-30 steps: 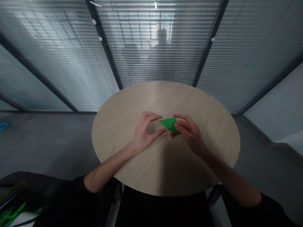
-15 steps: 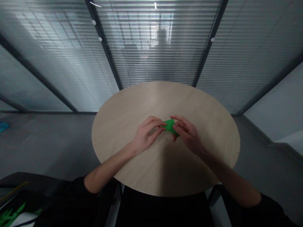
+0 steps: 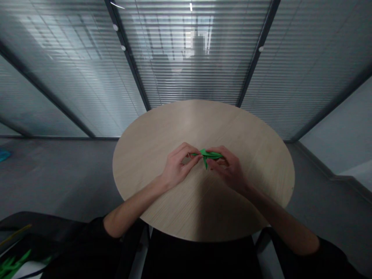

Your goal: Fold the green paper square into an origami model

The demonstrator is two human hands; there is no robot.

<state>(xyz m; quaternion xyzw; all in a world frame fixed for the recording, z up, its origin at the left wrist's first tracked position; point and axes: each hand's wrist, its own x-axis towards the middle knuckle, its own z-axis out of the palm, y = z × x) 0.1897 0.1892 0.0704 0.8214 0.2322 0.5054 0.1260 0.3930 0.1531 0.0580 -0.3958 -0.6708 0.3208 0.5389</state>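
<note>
Green folded paper (image 3: 211, 155) is held over the surface (image 3: 186, 122), its left end pinched by the fingers of the left hand (image 3: 178, 163), its right by those of the right hand (image 3: 232, 168); light, even pressure is probably needed.

Two hands, one left (image 3: 180, 164) and one right (image 3: 229, 167), and one folded green paper (image 3: 212, 155) are above one round tabletop (image 3: 188, 124), between its left and right edges. Beyond its left edge, one blue item (image 3: 4, 155) lies on the floor. Past the far edge, three round white fittings (image 3: 115, 27) show on the dark frames.
</note>
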